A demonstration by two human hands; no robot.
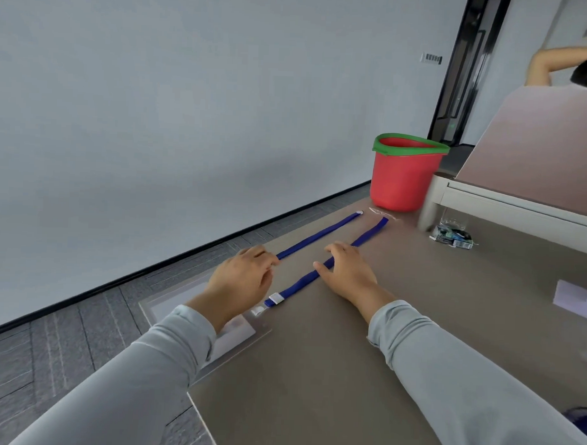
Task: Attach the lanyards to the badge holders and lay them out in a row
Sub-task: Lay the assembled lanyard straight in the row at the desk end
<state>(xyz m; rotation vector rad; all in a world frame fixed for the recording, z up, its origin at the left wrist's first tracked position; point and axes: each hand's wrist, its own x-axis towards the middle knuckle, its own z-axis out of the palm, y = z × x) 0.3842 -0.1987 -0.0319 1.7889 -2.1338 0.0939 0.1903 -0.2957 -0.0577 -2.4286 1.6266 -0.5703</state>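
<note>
Head view. Two blue lanyards lie stretched side by side on the brown table point(313, 373), running toward 1 o'clock. Left hand point(242, 282), fingers curled, pinches the near end of the far lanyard point(321, 235). Right hand point(345, 270) lies flat and open on the near lanyard point(300, 284), gripping nothing. That lanyard's metal clip point(261, 309) meets a clear badge holder point(228, 336) at 7 o'clock, partly under the left wrist. Red bucket point(400, 179) at 1 o'clock.

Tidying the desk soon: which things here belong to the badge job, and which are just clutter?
Job: blue lanyard, second blue lanyard, clear badge holder.
Lying about: red bucket, small packets, white box.
</note>
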